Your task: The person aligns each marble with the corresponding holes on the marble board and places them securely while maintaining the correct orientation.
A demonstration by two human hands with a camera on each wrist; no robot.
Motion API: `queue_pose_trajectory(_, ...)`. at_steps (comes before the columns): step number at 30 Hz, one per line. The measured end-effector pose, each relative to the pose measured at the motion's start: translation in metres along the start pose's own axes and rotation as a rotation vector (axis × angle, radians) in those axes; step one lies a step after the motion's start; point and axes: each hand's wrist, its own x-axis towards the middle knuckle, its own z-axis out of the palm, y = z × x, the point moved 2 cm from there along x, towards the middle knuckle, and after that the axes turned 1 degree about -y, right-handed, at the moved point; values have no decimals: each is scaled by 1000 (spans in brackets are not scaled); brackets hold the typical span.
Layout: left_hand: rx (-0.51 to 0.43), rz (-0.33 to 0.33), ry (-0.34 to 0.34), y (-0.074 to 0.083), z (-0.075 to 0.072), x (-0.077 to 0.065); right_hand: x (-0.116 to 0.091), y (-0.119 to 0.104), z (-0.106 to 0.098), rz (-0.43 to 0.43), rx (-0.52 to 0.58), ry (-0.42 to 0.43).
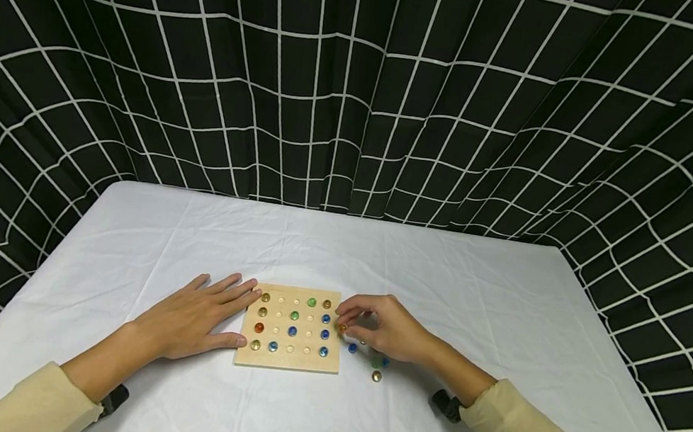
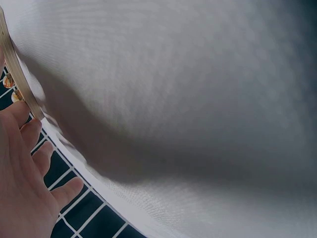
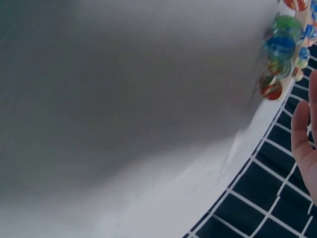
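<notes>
A small wooden board (image 1: 287, 359) with rows of round dimples lies on the white tablecloth; several glass marbles in green, blue, amber and red sit in its dimples. My left hand (image 1: 200, 317) lies flat on the cloth with straight fingers touching the board's left edge (image 2: 22, 87). My right hand (image 1: 375, 326) is just right of the board, fingers curled, pinching an amber marble (image 1: 342, 328) near the board's right edge. Loose marbles (image 1: 377, 368) lie on the cloth under and beside that hand, also seen as marbles (image 3: 280, 54) in the right wrist view.
The white-clothed table (image 1: 503, 305) spreads wide on all sides of the board. A black curtain with a white grid (image 1: 361, 89) hangs behind and around the table.
</notes>
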Motion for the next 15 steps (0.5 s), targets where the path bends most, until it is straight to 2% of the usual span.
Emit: queue_pose_trajectory(15,-7,2,-2,1,-1,0,15,-19,16,-86,29,-53)
